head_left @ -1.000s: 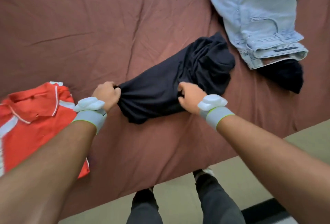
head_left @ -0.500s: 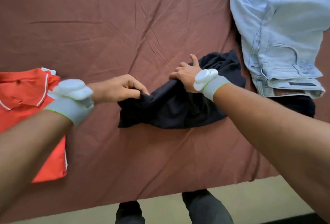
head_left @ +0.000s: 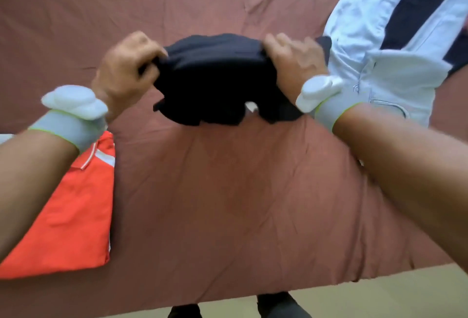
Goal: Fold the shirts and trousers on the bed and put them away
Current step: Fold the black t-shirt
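A crumpled black shirt (head_left: 217, 79) hangs lifted above the brown bed sheet (head_left: 228, 191), stretched between both hands. My left hand (head_left: 126, 69) grips its left edge with curled fingers. My right hand (head_left: 293, 59) grips its right edge. A small white label shows at the garment's lower edge. A folded orange polo shirt (head_left: 73, 213) with white trim lies on the bed at the lower left, partly under my left forearm. Light blue jeans (head_left: 385, 46) lie unfolded at the upper right, over a dark garment (head_left: 412, 11).
The bed's near edge runs along the bottom, with beige floor (head_left: 379, 300) below it. My dark-trousered legs (head_left: 278, 307) stand against that edge. White and grey bands sit on both wrists.
Both hands have raised the black shirt off the sheet and pulled it apart between them. The view has shifted, so the jeans sit further right and the orange polo lower.
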`<state>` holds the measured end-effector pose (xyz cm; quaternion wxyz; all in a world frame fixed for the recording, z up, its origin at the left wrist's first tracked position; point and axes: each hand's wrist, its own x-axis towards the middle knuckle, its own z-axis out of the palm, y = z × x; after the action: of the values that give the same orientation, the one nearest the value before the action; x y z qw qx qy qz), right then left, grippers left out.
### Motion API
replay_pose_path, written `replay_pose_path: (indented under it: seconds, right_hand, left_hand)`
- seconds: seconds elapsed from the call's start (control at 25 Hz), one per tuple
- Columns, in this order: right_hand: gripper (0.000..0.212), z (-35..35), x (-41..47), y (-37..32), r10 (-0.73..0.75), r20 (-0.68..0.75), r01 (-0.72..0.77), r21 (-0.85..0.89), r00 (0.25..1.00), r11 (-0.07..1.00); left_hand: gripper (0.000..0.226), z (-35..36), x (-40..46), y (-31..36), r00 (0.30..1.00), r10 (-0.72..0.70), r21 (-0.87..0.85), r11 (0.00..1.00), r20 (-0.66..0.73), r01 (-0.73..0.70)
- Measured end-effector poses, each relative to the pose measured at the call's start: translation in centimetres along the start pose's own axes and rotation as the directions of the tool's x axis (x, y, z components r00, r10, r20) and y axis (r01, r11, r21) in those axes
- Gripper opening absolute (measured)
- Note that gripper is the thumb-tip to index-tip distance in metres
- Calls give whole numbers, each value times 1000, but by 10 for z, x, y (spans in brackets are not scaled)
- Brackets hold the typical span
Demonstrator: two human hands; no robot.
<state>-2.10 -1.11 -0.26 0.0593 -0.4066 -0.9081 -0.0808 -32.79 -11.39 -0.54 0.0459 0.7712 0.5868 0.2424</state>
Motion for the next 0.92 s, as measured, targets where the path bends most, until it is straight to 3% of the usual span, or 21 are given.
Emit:
replay_pose_path:
  seconds: [0.08, 0.12, 0.16, 0.2, 0.24, 0.28, 0.32, 0.36, 0.4, 0.48, 0.56, 0.68, 0.76, 0.8, 0.84, 0.92]
  right_hand:
    - [35, 14, -42, -44, -105, 11, 105, -5, 994, 994]
    - [42, 26, -69, -68, -149, 152, 146, 31, 977, 989]
    - [47, 36, -97, -92, -148, 397, 119, 97, 906, 988]
    - [45, 43, -125, -113, -138, 652, 55, 146, 746, 988]
    - [40, 50, -148, -127, -138, 810, 5, 164, 570, 986]
    - [38, 55, -164, -137, -148, 873, -29, 182, 464, 983]
    - [40, 58, -172, -147, -140, 895, -87, 194, 424, 977]
    - [41, 60, -172, -150, -122, 885, -124, 197, 450, 973]
    - [41, 62, -168, -148, -92, 847, -138, 191, 523, 972]
    - [48, 68, -149, -141, -20, 743, -143, 154, 669, 978]
    - [68, 74, -125, -133, 43, 641, -135, 96, 766, 986]
    - [91, 85, -93, -120, 127, 583, -157, 2, 803, 988]
    - [83, 96, -91, -110, 152, 627, -124, -88, 764, 988]
    - [68, 96, -95, -105, 157, 645, -85, -141, 748, 986]
    - [52, 97, -104, -102, 166, 650, -54, -190, 741, 980]
    - [32, 91, -130, -97, 193, 664, -29, -250, 722, 968]
  left_hand:
    - [20, 19, -54, -3, 943, 196, 5, 979, 269, -205]
    - [20, 34, -87, -5, 877, 225, -22, 971, 425, -239]
    - [20, 49, -124, -7, 806, 210, -63, 975, 553, -211]
    - [22, 60, -156, -4, 752, 187, -110, 982, 632, -151]
    - [24, 69, -179, 2, 739, 167, -152, 984, 652, -89]
    - [27, 76, -194, 6, 748, 147, -189, 982, 647, -30]
    - [33, 83, -208, 8, 784, 113, -189, 982, 610, 5]
    - [41, 90, -211, 10, 822, 22, -135, 989, 569, 68]
    - [51, 94, -206, 13, 835, -119, -49, 984, 537, 172]
    - [77, 106, -187, 21, 753, -387, 76, 908, 533, 413]
    - [96, 122, -163, 25, 669, -501, 96, 833, 549, 545]
    - [108, 145, -137, 23, 623, -606, 196, 776, 496, 599]
    - [85, 155, -126, 15, 614, -676, 277, 732, 408, 622]
    - [63, 155, -126, 12, 667, -649, 264, 760, 365, 594]
    - [44, 153, -128, 10, 768, -551, 216, 835, 326, 507]
    - [23, 141, -141, 14, 951, -146, 77, 989, 273, 129]
